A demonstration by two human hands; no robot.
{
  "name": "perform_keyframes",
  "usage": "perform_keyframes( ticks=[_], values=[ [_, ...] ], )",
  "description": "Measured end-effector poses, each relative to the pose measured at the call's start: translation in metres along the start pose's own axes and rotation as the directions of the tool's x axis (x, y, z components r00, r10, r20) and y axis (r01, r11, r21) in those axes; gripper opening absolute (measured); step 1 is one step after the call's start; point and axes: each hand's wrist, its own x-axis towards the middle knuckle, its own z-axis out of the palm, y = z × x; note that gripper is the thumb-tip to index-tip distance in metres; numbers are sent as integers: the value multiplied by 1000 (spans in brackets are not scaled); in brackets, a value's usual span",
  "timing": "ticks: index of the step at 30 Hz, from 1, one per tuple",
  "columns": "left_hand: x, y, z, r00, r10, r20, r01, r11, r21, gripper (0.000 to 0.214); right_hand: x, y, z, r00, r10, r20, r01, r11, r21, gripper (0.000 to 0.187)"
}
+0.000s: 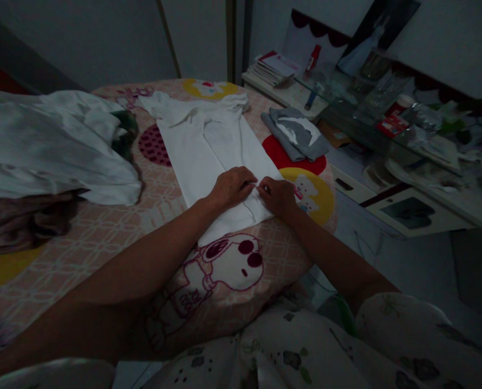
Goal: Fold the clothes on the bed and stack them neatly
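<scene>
Shirt (194, 156), one, smooth white cloth in a long rectangle, lies toward the right edge of the surface (160, 186); left hand (233, 186) and right hand (279, 195) pinch it. One folded grey garment (279, 127) sits by that edge.

The garment before me is white, the cloth (103, 232) pink with pale lattice and red and yellow circles, the folded clothing (283, 127) grey and white, the person's top (320, 335) pale, flower-patterned

Here's the white shirt (192, 156), lying flat, left of the folded grey garment (280, 123), long edge running down its middle, far end rumpled.
</scene>
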Motion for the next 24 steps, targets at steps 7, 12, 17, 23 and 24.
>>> perform_keyframes(
  ticks=[7, 12, 17, 23, 24],
  values=[
    [-1, -2, 2, 1000, 6, -10, -6, 1000, 9, 23, 0, 0, 0, 1000, 25, 12, -25, 1000, -1, 25],
    [-2, 1, 0, 1000, 5, -4, -5, 1000, 1, 22, -3, -2, -4, 999, 30, 24, -30, 999, 38, 23],
    [-2, 3, -1, 1000, -15, 6, 15, 1000, 16, 21, -3, -1, -4, 998, 57, -15, -56, 995, 85, 21],
    [-3, 0, 2, 1000, -22, 4, 22, 999, 31, 21, -4, 5, -5, 998, 58, -28, -45, 942, 333, 22],
    [-3, 0, 3, 1000, -21, 2, 21, 999, 25, 21, -5, 7, -6, 997, 67, -36, -48, 921, 387, 22]
  ],
)
